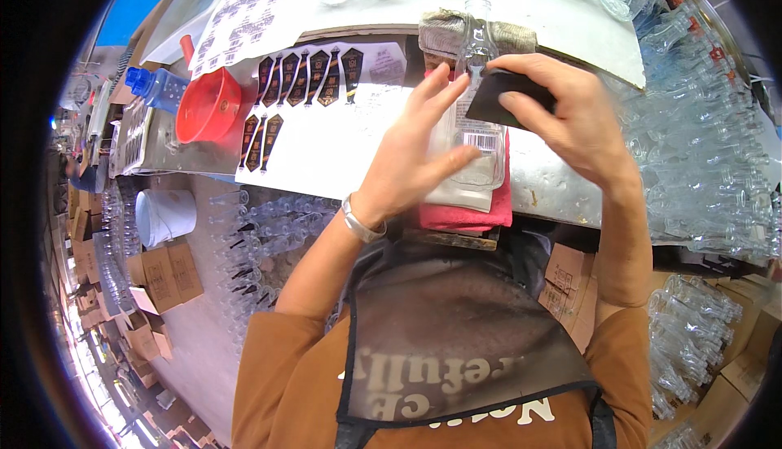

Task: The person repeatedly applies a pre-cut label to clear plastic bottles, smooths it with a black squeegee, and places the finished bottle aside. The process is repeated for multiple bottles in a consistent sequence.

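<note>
A clear glass bottle (477, 174) lies flat on the bench, its neck pointing away from me and its base toward me. A label with a barcode (481, 141) is on the side facing up. My right hand (570, 111) pinches a flat black piece, like a squeegee (494, 100), between thumb and fingers and holds it over the upper part of the bottle. At the bottle's left side is my left hand (415, 144), fingers spread and slightly blurred, gripping nothing. A folded red cloth (468, 219) lies under the bottle, and a rolled grey towel (441, 34) is by its neck.
Left of the bottle lies a white sheet (326, 144) of black tie-shaped stickers (298, 77). A red bucket-shaped container (208, 107) and a blue-capped bottle (155, 87) stand beyond it. Many glass bottles (700, 140) crowd the right side; more stand on the floor (195, 286) at left.
</note>
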Action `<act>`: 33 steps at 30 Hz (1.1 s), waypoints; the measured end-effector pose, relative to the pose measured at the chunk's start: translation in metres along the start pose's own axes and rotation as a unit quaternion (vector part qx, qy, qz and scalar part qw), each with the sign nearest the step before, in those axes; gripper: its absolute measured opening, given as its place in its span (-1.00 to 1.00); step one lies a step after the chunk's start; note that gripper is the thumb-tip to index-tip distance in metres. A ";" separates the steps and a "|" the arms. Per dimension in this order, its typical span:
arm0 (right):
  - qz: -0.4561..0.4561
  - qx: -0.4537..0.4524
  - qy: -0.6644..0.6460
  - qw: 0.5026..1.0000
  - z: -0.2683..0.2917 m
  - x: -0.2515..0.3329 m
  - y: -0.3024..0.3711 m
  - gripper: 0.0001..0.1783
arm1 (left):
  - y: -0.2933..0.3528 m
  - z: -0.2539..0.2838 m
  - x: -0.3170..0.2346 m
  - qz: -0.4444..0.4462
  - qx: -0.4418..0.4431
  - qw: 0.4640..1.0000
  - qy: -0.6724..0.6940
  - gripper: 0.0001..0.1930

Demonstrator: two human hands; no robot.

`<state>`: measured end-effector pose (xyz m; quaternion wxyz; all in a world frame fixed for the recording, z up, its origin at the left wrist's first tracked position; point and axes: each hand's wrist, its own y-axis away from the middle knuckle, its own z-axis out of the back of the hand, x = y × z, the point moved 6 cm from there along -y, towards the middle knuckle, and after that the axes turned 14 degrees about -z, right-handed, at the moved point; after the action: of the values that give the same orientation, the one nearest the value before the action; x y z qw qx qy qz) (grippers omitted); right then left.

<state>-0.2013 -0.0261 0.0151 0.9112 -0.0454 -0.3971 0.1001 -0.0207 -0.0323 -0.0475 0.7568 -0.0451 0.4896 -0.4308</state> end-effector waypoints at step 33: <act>0.099 -0.122 0.024 0.987 -0.002 -0.009 0.007 -0.72 | 0.049 -0.013 -0.005 0.058 -0.043 0.995 0.064 0.21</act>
<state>-0.2064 -0.0209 0.0061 0.8937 -0.1977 -0.3781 0.1390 -0.0015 0.0062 -0.0745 0.7451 -0.0219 0.5566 -0.3669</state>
